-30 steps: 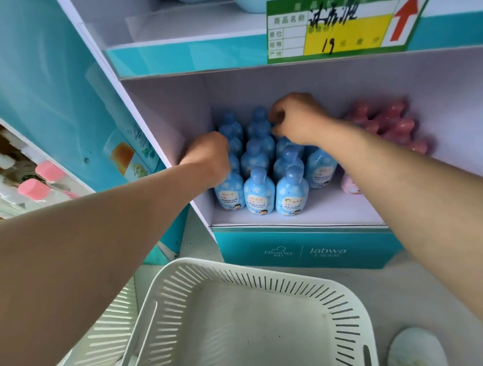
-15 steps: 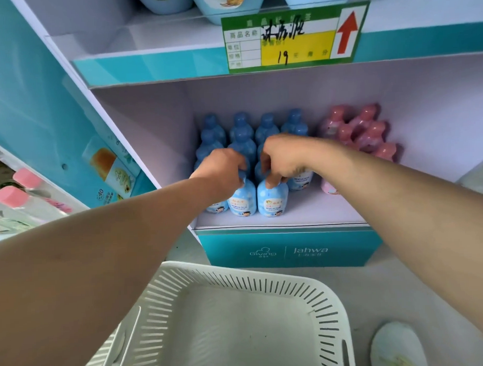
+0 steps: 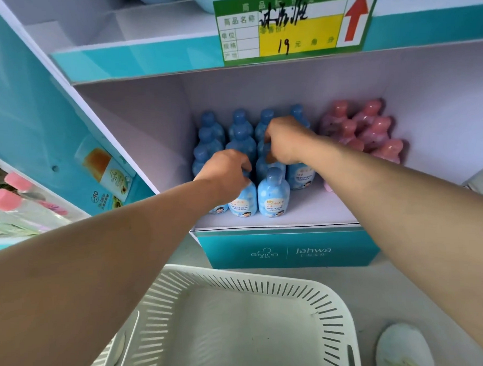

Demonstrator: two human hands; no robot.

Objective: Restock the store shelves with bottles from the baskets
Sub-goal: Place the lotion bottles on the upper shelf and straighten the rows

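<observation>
While both your arms reach into the white shelf bay [image 3: 323, 214], your left hand [image 3: 225, 173] sits on top of the front blue bottle [image 3: 242, 200]. Its fingers curl down round the cap, a closed grasp, and the bottle stands upright in the front row near the shelf edge. Your right hand [image 3: 285, 143] reaches further in and its fingers and thumb wrap the neck of the second-row blue bottle [image 3: 262, 167], which also stands upright. Whether either bottle is lifted off the shelf floor cannot be told.

Just right of the front blue bottle, touching or nearly so, a second labelled blue bottle [image 3: 273, 195] stands with no hand on it. More blue bottles [image 3: 239, 128] stand in rows behind, back to the rear wall. A group of pink bottles [image 3: 370, 129] occupies the same bay to the right — packed close, just beside the blue group.

Above the bay, a green and yellow price tag [image 3: 292, 25] with a red arrow is fixed to the upper shelf lip. Below, a white slotted basket [image 3: 332, 319] sits on the floor under your arms, with a pale slipper [image 3: 402, 347] to its right.
</observation>
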